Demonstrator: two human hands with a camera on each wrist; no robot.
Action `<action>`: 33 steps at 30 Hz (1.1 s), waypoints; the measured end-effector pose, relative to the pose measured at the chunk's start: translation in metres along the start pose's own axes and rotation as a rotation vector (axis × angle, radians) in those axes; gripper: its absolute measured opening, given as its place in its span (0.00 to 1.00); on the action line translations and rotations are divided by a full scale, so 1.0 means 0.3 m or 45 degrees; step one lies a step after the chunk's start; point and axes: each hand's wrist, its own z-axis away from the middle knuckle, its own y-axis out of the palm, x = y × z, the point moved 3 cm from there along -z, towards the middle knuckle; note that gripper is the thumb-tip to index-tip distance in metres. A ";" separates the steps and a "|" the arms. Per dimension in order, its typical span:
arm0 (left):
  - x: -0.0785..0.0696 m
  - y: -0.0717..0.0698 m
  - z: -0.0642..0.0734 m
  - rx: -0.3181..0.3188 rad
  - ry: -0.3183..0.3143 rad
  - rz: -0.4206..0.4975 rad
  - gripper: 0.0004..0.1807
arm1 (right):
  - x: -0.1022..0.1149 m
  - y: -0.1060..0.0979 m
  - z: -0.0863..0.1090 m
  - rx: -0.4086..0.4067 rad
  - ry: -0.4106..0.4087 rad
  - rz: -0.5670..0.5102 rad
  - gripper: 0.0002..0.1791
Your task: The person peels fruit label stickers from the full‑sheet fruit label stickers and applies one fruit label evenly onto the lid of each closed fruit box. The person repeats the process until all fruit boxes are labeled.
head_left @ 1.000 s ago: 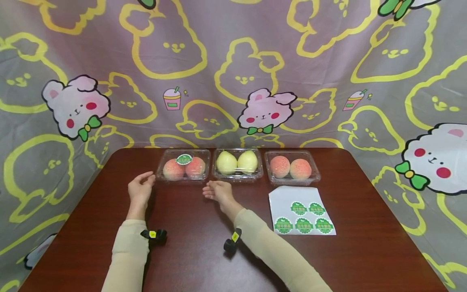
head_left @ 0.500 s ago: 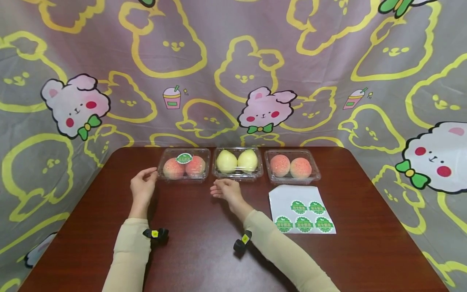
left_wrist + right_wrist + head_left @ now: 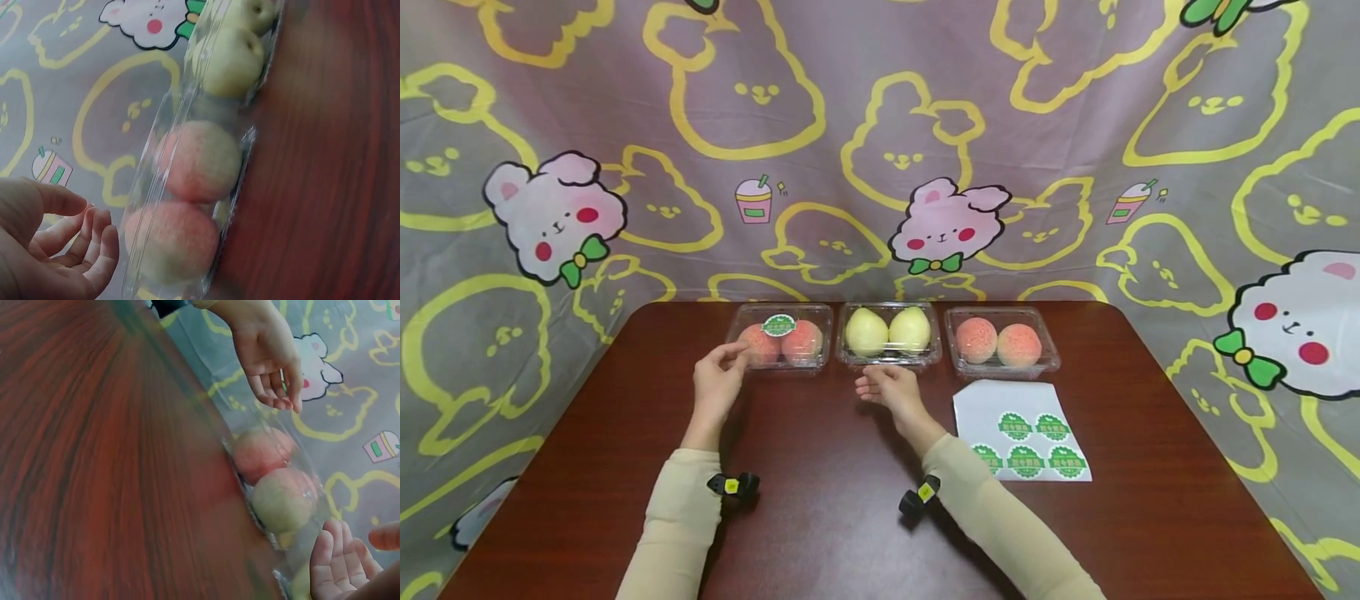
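My left hand [image 3: 718, 383] hovers at the front left corner of a clear plastic fruit box [image 3: 827, 335] with two peaches [image 3: 801, 342] in it. A round green label [image 3: 778, 325] is on that box's lid. Thumb and fingertips come close together, loosely bent, and nothing shows between them in the left wrist view. The right hand [image 3: 893, 395] is just in front of the middle box [image 3: 935, 340], which holds two pale yellow pears [image 3: 867, 332]. Its fingers are relaxed and hold nothing, palm turned inward in the right wrist view.
A third clear box [image 3: 1049, 350] with two peaches [image 3: 1019, 345] stands at the right of the row. In front of it lies a white sticker sheet [image 3: 981, 408] with several green labels, partly behind the right forearm. A patterned curtain [image 3: 835, 100] surrounds the brown table [image 3: 820, 500].
Both hands have moved to the right: the left one from beside the left box to its corner, the right one along the front of the middle box. Boxes and sheet stay put.
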 end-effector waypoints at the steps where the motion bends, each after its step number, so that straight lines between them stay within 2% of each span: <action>1: -0.003 0.007 0.004 0.017 0.005 0.000 0.12 | 0.004 -0.006 0.001 -0.004 -0.001 0.000 0.17; 6: -0.018 0.048 0.020 0.092 0.028 0.013 0.11 | 0.026 -0.040 0.007 -0.031 -0.013 0.005 0.17; 14: -0.026 0.142 0.065 0.272 0.087 0.083 0.10 | 0.045 -0.104 0.005 -0.108 -0.047 0.047 0.16; 18: -0.029 0.193 0.094 0.339 0.067 0.114 0.10 | 0.054 -0.135 0.003 -0.153 -0.070 0.065 0.14; 22: -0.029 0.238 0.117 0.380 -0.058 0.248 0.11 | 0.066 -0.156 0.001 -0.203 -0.097 0.069 0.14; 28: -0.030 0.308 0.153 0.430 -0.336 0.526 0.15 | 0.064 -0.187 -0.004 -0.263 -0.090 0.042 0.15; 33: -0.035 0.363 0.190 0.445 -0.486 0.623 0.17 | 0.060 -0.210 -0.010 -0.301 -0.078 0.018 0.14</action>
